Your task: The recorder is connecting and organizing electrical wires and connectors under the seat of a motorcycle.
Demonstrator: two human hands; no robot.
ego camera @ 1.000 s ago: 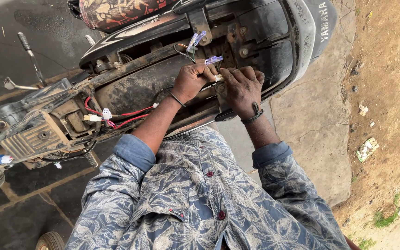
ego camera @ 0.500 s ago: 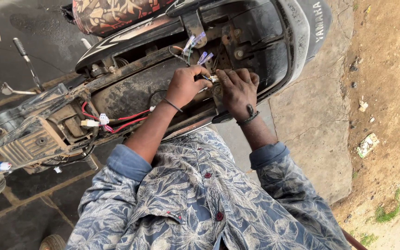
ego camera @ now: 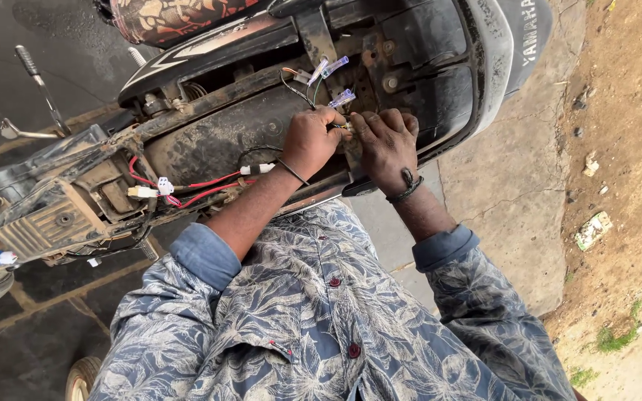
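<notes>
Wet dark pavement and a dirt verge lie under a stripped scooter (ego camera: 276, 134). At its rear frame we pinch a small wire connector (ego camera: 345, 128) between both hands: our left hand (ego camera: 312, 139) has its grip closed on it, our right hand (ego camera: 386, 142) meets it fingertip to fingertip. Just above, clear-sleeved wire ends (ego camera: 332, 68) stick up. Red wires (ego camera: 209, 186) run off along the frame.

Both hands (ego camera: 351, 137) at scooter wiring (ego camera: 321, 74).

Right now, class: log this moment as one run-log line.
left hand: pinching wire connector | right hand: pinching same connector | site: motorcycle frame, seat off
</notes>
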